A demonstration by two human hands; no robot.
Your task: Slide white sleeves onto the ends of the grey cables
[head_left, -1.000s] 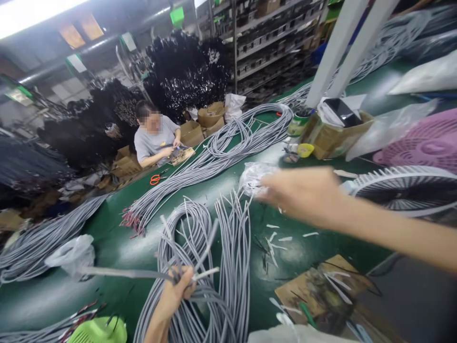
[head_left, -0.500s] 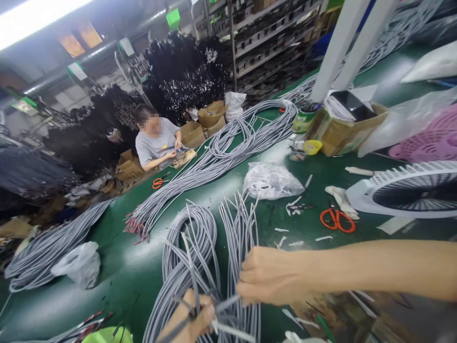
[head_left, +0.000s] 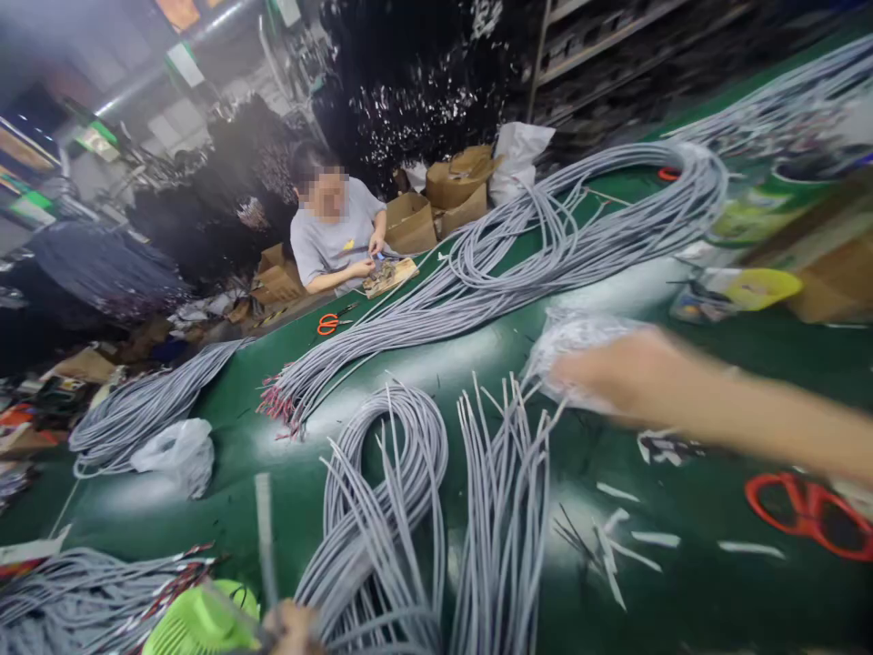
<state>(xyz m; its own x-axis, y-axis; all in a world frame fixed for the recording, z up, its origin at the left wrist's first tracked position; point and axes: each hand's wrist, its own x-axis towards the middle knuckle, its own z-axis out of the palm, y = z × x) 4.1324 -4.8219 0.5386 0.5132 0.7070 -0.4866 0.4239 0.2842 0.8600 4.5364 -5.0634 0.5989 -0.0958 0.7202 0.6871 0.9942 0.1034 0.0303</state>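
At the bottom edge, my left hand [head_left: 295,629] is closed round a grey cable [head_left: 265,532] whose end sticks up; most of this hand is cut off by the frame. Up and to the right, my right hand [head_left: 607,371] reaches over a clear plastic bag [head_left: 563,323] of whitish contents. Motion smears its fingers, so I cannot see what they grip. Between the hands lie a coiled bundle of grey cables [head_left: 382,473] and a straighter bundle [head_left: 505,509] with pale cut ends.
Red-handled scissors [head_left: 808,514] and white scraps [head_left: 610,555] lie at right. A long cable bundle [head_left: 477,282] crosses the green table [head_left: 273,455]. Beyond it a person [head_left: 337,223] handles small parts. A green basket [head_left: 201,619] and a crumpled bag [head_left: 181,455] are at left.
My right hand has left the cables near my left hand and moved up to the plastic bag. My left hand is lower and further left with the cable. The view has shifted.
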